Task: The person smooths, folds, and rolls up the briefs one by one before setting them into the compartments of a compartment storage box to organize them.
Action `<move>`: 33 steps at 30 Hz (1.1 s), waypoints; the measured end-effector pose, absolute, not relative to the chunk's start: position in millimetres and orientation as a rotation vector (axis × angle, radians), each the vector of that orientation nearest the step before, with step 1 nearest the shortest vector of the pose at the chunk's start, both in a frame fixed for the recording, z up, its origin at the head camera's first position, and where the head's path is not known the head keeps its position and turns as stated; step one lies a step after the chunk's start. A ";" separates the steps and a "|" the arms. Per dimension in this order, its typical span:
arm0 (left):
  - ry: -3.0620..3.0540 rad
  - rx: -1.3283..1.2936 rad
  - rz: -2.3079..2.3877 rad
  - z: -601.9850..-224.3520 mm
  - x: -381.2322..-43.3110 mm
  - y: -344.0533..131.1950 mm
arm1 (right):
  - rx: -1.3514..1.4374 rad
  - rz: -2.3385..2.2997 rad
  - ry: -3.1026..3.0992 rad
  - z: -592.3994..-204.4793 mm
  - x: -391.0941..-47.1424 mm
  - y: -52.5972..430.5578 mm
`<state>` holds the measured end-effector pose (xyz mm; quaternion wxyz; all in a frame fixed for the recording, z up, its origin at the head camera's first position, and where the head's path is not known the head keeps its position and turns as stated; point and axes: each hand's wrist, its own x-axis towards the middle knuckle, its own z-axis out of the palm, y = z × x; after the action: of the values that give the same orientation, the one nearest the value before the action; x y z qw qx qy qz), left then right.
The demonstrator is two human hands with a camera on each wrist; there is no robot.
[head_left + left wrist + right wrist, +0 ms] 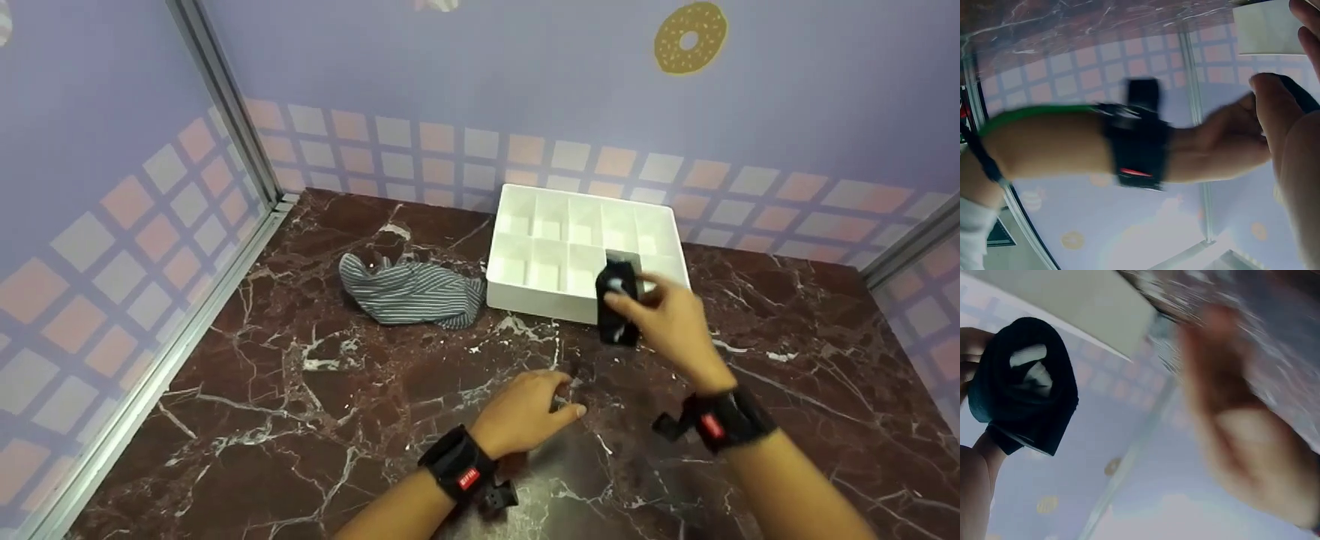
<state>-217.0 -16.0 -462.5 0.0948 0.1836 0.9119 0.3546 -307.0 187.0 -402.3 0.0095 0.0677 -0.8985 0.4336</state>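
Observation:
In the head view my right hand pinches a folded black cloth with white marks, holding it upright over the front right of a white divided box. The right wrist view shows the black cloth close up as a thick folded bundle, with white patches on its face. My left hand is low over the tabletop in front of the box, thumb stretched out and fingers loosely bent, holding nothing. A crumpled grey striped cloth lies just left of the box.
A dark red marbled tabletop lies under everything. Behind it rises a lilac wall with pink and white squares, and a metal-framed panel bounds the left side. The box has two rows of compartments.

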 end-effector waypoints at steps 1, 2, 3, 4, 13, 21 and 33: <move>2.710 0.556 1.042 -462.3 -216.9 -15.5 | 0.197 1.237 -2.803 -398.2 -317.4 185.7; 2.712 0.569 1.037 -462.0 -216.6 -15.1 | 0.183 1.164 -2.800 -395.0 -327.4 183.6; 2.719 0.579 1.034 -461.6 -216.5 -14.6 | 0.168 1.071 -2.798 -393.0 -336.8 181.8; 2.726 0.585 1.038 -461.3 -216.4 -15.7 | 0.166 0.984 -2.803 -391.7 -346.8 177.7; 2.858 0.654 0.940 -456.1 -215.9 -18.4 | 0.083 0.656 -2.984 -403.2 -399.4 150.8; 2.897 0.621 0.894 -453.0 -218.1 -23.4 | 0.140 0.415 -3.022 -411.4 -414.2 129.9; 2.954 0.587 0.832 -453.3 -221.1 -26.9 | 0.317 0.225 -2.971 -433.4 -412.5 114.6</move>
<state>-221.1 -26.9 -453.3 0.0086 0.1879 0.9454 0.2663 -412.5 114.6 -433.4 0.0725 0.1056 -0.9889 0.0748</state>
